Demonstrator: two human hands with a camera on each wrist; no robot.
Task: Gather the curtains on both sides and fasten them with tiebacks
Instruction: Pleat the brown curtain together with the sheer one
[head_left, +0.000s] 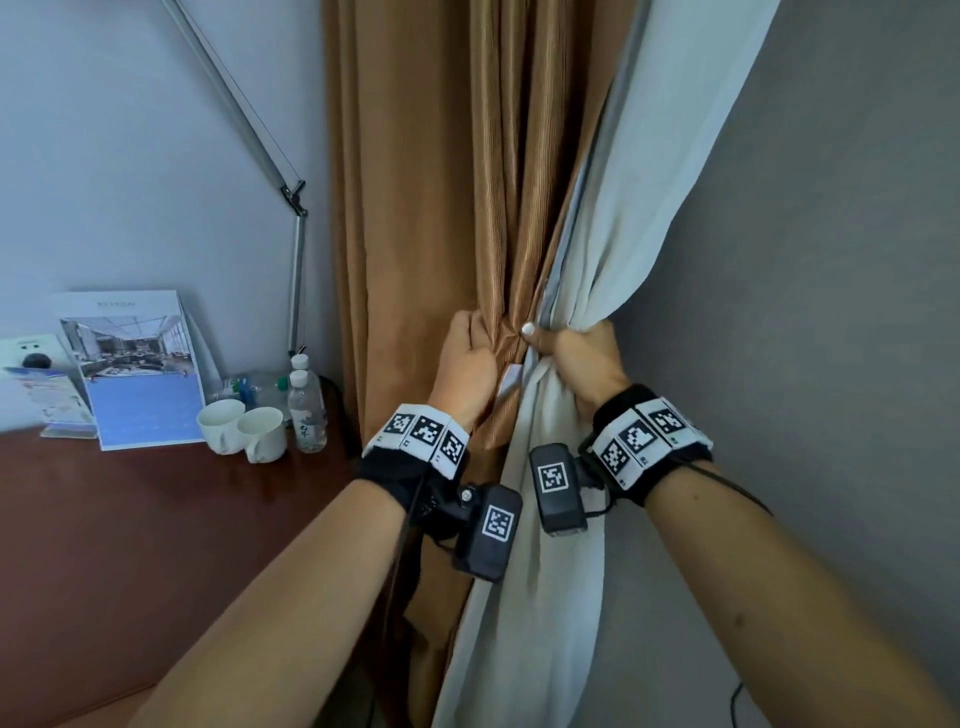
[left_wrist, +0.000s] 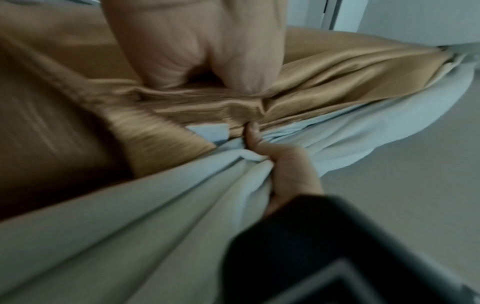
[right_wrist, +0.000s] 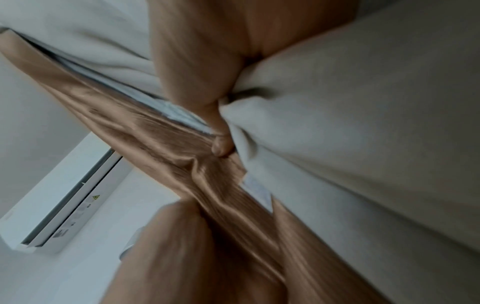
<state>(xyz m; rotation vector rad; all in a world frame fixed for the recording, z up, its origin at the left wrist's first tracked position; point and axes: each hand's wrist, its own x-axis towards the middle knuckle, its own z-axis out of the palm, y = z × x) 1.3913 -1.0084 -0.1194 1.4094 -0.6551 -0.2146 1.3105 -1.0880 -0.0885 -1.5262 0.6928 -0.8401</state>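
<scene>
Two hands meet at one bunch of cloth in the head view. The left hand (head_left: 464, 358) has its grip curled round folds of the brown curtain (head_left: 415, 208), and the right hand (head_left: 582, 358) has its grip clenched on the white lining (head_left: 649, 197) just beside it, thumb pressed to the brown folds. The curtain hangs in the corner beside a grey wall (head_left: 831, 260). On the bench (head_left: 156, 519) to the left stand two cups (head_left: 244, 428), water bottles (head_left: 306, 410) and a brochure (head_left: 135, 364), well apart from the work.

From the left wrist, the picture is blurred, but the left hand (left_wrist: 197, 47) pinches the brown folds (left_wrist: 202, 102) while the right hand (left_wrist: 288, 164) squeezes the pale cloth (left_wrist: 130, 216).

From the right wrist, the right thumb (right_wrist: 221, 144) lies where brown and white cloth meet; an air conditioner (right_wrist: 67, 205) shows on the wall.

Gathering this side appears to be the step in hand. No tieback is visible, so next one hand would need to hold the whole bundle while the other finds it.
</scene>
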